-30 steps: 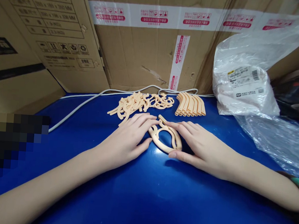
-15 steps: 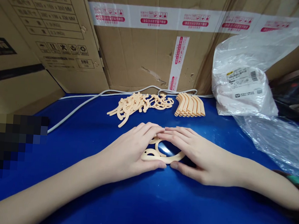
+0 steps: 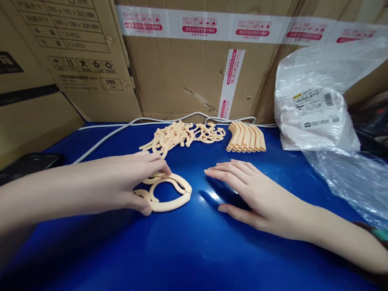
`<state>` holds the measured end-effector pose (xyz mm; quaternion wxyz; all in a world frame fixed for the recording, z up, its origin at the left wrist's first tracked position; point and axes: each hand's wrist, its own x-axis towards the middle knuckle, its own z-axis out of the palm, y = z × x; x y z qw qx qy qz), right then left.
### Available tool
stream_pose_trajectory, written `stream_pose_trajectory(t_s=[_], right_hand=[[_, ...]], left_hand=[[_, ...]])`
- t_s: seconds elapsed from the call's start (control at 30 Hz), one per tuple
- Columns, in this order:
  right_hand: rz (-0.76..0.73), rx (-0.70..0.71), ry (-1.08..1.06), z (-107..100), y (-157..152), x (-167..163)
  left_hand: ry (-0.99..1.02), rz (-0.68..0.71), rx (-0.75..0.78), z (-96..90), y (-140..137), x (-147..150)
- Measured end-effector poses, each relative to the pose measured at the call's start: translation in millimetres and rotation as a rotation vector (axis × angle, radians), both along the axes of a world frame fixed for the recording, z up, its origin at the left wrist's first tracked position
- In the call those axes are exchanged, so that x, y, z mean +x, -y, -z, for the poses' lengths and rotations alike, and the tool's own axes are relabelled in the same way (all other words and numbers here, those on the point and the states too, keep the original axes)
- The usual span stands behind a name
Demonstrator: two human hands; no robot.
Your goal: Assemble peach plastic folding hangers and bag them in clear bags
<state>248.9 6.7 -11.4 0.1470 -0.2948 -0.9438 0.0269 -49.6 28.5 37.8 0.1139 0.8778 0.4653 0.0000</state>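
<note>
My left hand (image 3: 141, 177) has its fingers and thumb round the left part of a cream plastic folding hanger (image 3: 171, 204) on the blue table. The hanger's curved arms meet at a point on the right, and some of its curved pieces are covered by my fingers. To the right, apart from it, my right hand (image 3: 240, 193) hovers over or rests on the table, fingers stretched out and thumb apart, holding nothing. Behind my hands lie a loose heap of curved cream plastic pieces (image 3: 178, 135) and a neat row of curved hollow arms (image 3: 246, 138).
A grey-white cable (image 3: 125, 125) runs along the table's back edge. Cardboard boxes (image 3: 179, 73) wall off the back and left. A white plastic bag (image 3: 316, 114) and clear plastic film (image 3: 360, 183) lie at the right. A dark flat device (image 3: 29, 165) sits at the left, partly behind my forearm.
My left hand has moved left, taking the hanger with it. My right hand has let go of the hanger and stayed nearly in place.
</note>
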Motion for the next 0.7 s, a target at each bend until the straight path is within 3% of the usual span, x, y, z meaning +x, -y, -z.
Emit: stream_pose_trajectory(t_s=[0.07, 0.13, 0.4, 0.7], right_hand=[[-0.002, -0.004, 0.001, 0, 0, -1], [-0.005, -0.006, 0.003, 0, -1, -2], [0.012, -0.054, 0.019, -4, 0, -2], [0.009, -0.072, 0.048, -4, 0, -1]], left_hand=[[-0.104, 0.023, -0.070, -0.6, -7, -2], [-0.142, 0.031, -0.043, 2.2, -14, -6], [-0.068, 0.058, 0.133, 25.3, -28, -23], [-0.062, 0.014, 0.126, 25.2, -29, -15]])
